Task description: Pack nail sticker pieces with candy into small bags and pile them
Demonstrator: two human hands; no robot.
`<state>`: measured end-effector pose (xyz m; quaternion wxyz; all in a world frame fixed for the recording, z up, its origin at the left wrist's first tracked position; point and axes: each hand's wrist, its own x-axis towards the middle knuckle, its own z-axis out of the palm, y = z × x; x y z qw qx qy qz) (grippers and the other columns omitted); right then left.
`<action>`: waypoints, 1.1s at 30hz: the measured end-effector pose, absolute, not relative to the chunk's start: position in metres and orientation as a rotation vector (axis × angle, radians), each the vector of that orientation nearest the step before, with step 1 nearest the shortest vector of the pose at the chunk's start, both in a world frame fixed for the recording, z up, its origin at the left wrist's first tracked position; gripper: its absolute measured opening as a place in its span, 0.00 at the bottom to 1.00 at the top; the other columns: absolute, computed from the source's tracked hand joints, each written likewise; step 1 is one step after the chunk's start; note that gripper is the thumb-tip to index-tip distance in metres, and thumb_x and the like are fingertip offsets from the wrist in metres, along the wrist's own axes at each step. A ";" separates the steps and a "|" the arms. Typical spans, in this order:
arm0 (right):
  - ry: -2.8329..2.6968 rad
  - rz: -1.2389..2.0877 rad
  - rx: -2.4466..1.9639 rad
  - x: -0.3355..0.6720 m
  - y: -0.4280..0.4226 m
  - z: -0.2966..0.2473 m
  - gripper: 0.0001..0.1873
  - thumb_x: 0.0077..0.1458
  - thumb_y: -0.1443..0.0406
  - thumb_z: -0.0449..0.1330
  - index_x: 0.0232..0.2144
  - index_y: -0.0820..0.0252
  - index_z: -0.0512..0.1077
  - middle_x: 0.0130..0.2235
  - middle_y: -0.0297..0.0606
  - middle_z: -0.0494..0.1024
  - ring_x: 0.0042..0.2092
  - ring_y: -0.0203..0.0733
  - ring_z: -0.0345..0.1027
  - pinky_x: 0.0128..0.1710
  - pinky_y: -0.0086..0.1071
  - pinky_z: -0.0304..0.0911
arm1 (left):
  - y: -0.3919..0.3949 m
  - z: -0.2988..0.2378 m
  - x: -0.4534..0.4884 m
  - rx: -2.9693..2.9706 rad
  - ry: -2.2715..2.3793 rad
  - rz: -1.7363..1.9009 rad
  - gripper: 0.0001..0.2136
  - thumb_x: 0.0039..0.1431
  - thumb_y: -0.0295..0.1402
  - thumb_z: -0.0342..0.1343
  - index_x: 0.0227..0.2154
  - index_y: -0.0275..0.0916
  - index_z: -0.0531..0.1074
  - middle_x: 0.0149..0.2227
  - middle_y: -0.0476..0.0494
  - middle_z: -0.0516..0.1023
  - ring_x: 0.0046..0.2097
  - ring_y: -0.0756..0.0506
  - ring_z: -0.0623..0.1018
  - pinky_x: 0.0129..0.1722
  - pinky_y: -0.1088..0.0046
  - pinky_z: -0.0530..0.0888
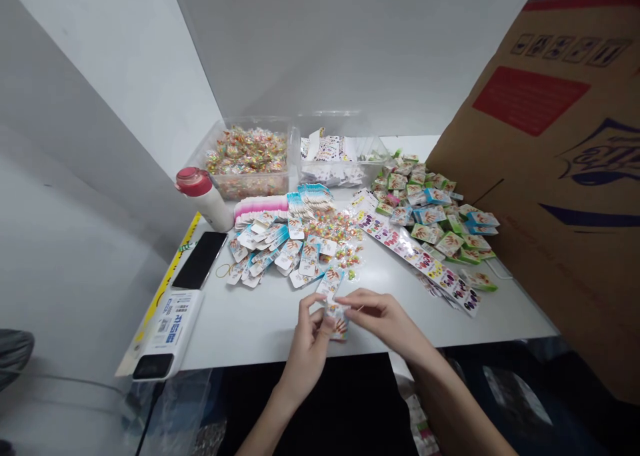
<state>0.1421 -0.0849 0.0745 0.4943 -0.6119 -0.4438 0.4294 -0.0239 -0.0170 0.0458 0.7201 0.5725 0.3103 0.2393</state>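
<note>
My left hand (311, 339) grips a long, narrow printed carton (331, 284) with pictures of hands on it, thumb across its front. My right hand (377, 315) is closed on the carton's right side, fingertips pinching near its middle; whether anything small is between them I cannot make out. Beyond my hands lies a heap of flat blue-and-white cartons (285, 253). Beside that heap are small clear packets of coloured beads or sweets (345, 236). Printed sticker strips (420, 253) lie in a stack to the right.
Filled green-and-white boxes (450, 243) are piled at right, against a large cardboard box (560, 176). Two clear bins, one of packets (250, 184) and one of printed sheets (333, 175), stand behind. At left are a bottle (213, 206), a phone (200, 261) and a power bank (173, 329).
</note>
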 end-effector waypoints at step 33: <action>-0.886 -0.269 -2.187 0.287 -0.085 0.048 0.12 0.58 0.60 0.56 0.34 0.63 0.73 0.33 0.42 0.78 0.35 0.45 0.70 0.38 0.37 0.64 | -0.015 -0.003 -0.013 1.503 0.827 0.525 0.15 0.65 0.41 0.46 0.51 0.41 0.66 0.38 0.42 0.77 0.39 0.45 0.77 0.32 0.72 0.75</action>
